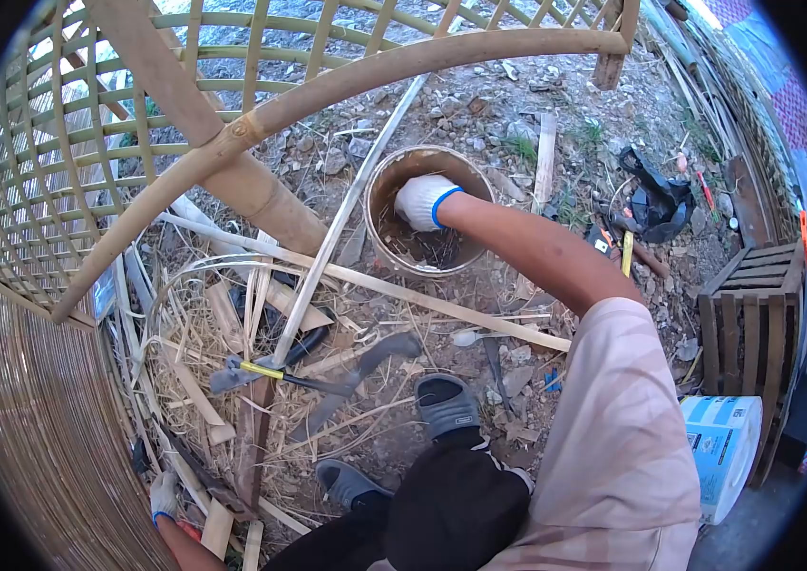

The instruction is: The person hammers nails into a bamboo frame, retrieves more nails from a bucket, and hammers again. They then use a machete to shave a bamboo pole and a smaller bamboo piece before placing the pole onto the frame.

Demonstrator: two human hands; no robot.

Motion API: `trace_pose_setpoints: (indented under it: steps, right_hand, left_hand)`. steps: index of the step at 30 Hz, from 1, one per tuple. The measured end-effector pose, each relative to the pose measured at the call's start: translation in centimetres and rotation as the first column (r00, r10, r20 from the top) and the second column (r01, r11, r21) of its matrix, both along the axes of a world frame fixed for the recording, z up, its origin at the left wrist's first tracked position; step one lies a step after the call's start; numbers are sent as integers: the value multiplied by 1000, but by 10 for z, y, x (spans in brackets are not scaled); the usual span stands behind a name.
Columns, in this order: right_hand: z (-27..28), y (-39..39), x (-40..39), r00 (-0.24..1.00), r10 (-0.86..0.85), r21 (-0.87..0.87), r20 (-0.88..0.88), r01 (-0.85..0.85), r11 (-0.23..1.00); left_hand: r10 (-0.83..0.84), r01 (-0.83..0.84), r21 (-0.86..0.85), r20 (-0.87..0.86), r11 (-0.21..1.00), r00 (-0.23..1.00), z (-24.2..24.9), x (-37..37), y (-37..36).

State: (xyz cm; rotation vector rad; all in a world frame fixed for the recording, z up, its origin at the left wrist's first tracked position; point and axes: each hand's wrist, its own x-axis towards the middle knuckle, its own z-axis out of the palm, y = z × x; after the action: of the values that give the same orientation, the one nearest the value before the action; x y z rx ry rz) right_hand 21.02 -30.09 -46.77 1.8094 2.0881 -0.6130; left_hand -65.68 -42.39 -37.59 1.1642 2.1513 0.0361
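Observation:
My right hand, in a white knit glove with a blue cuff, reaches down inside a round bucket. Its fingers point into the bucket and are hidden from view. Dark, thin pieces like nails lie on the bucket's bottom beside the hand. At the lower left, my left hand, gloved the same way, is low beside the bamboo strips and a dark-bladed tool. How its fingers are placed is too small and shadowed to make out.
A woven bamboo lattice with a curved pole arches above. A hammer with a yellow and black handle lies among split bamboo and shavings. At right are a slatted wooden crate, a white-blue bucket and a black plastic bag.

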Motion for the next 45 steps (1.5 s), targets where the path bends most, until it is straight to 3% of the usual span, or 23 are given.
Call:
trace_pose_setpoints:
  steps: [3, 6, 9, 16, 21, 25, 30, 31, 33, 38, 43, 45]
  right_hand:
    - [-2, -2, -5, 998, 44, 23, 53, -45, 999]
    - [12, -4, -9, 991, -23, 7, 131, 22, 1000]
    - [4, -2, -3, 989, -105, 65, 103, 99, 993]
    - [-7, -3, -3, 995, 83, -33, 51, -81, 996]
    - [-12, -14, -14, 999, -31, 15, 36, 30, 999]
    - [-20, -22, -21, 987, -161, 92, -6, 161, 983]
    - [0, -38, -19, 999, -21, 102, 25, 18, 995]
    - [-2, -39, -20, 1000, -14, 105, 23, 11, 994]
    - [-6, -35, -23, 1000, -3, 117, 13, 1, 993]
    - [-15, -33, -21, 991, -135, 16, 11, 135, 991]
    - [-25, -35, -27, 990, -136, 64, 42, 133, 989]
    - [-23, -41, -33, 990, -128, 102, 51, 122, 987]
  left_hand:
    - [-49, 48, 46, 13, 998, 999, 5, 19, 12]
    - [-65, 63, 87, 19, 994, 998, 18, 49, 21]
    - [-109, 112, 80, -44, 990, 993, 20, 47, 25]
    - [-151, 154, 20, -122, 988, 981, 15, 35, 23]
    - [-111, 113, 60, -40, 992, 993, 11, 26, 16]
    - [-134, 138, 36, -99, 990, 986, 9, 32, 18]
    - [-76, 81, 32, -143, 996, 987, -26, -2, 18]
    - [-175, 182, 12, -215, 983, 961, -24, 2, 18]
    - [-230, 223, -54, -231, 973, 946, -8, 25, 19]
    - [-199, 220, 80, -217, 972, 956, -5, 43, 19]
    - [-245, 265, 75, -201, 961, 948, -8, 47, 14]
    - [-182, 202, 94, -194, 975, 964, -1, 46, 9]
